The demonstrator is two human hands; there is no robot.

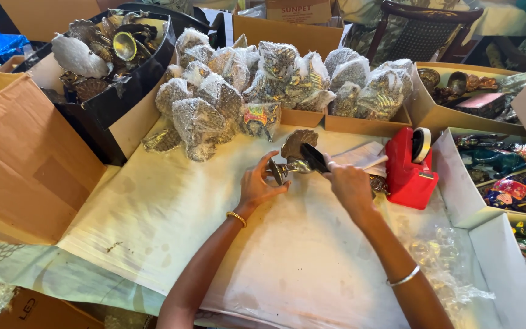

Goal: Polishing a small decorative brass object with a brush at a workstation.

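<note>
— Nearest the lens? 
— Two forearms over the white sheet (171, 213). 
— Containers? 
— At the table's far edge, a black box (95, 113) of metal ornaments, then cardboard trays (360, 123) of bubble-wrapped pieces. 
— Hands? 
— The left hand (257, 186) cups a brass figurine (293, 155) mid-table; the right hand (349, 186) grips a black-tipped tool (315, 157) against it.

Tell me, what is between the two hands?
In the head view, a small metal ornament sits between the left hand and the right hand. The left fingers touch its base; the right hand holds a dark tool against it.
</note>
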